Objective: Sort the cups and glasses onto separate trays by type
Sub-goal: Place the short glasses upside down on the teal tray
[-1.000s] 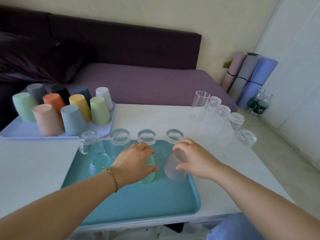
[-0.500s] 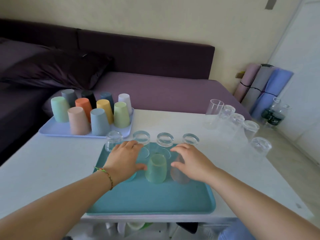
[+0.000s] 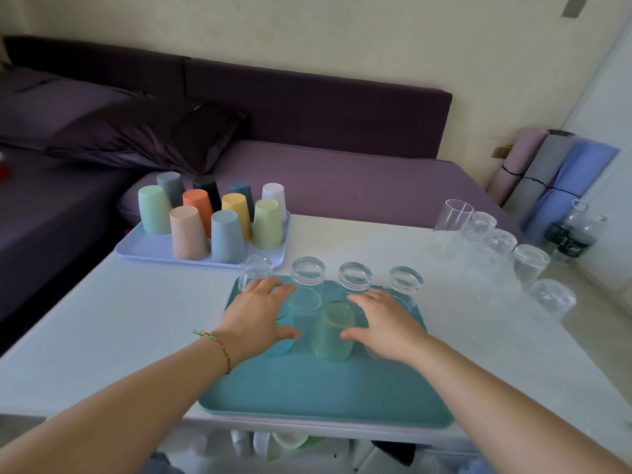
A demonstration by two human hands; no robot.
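A teal tray (image 3: 325, 388) lies on the white table in front of me. Along its far edge stands a row of upturned clear glasses (image 3: 355, 280). In front of them stand a frosted green glass (image 3: 333, 336), a bluish glass (image 3: 282, 345) and a pale frosted glass (image 3: 368, 352), the last mostly hidden. My left hand (image 3: 256, 316) hovers spread over the bluish glass. My right hand (image 3: 386, 323) is spread just right of the green glass. Neither hand grips anything. A lavender tray (image 3: 150, 248) at the back left carries several upturned coloured cups (image 3: 227, 241).
Several clear glasses (image 3: 530, 265) stand loose on the table at the right, the farthest a tall straight one (image 3: 451, 227). A purple sofa (image 3: 342, 179) runs behind the table. Rolled mats (image 3: 554, 179) and bottles (image 3: 574, 234) stand on the floor at the far right.
My left hand has let go of the green glass and my right hand of the pale frosted glass. Both glasses now stand on the teal tray, and both hands are spread open.
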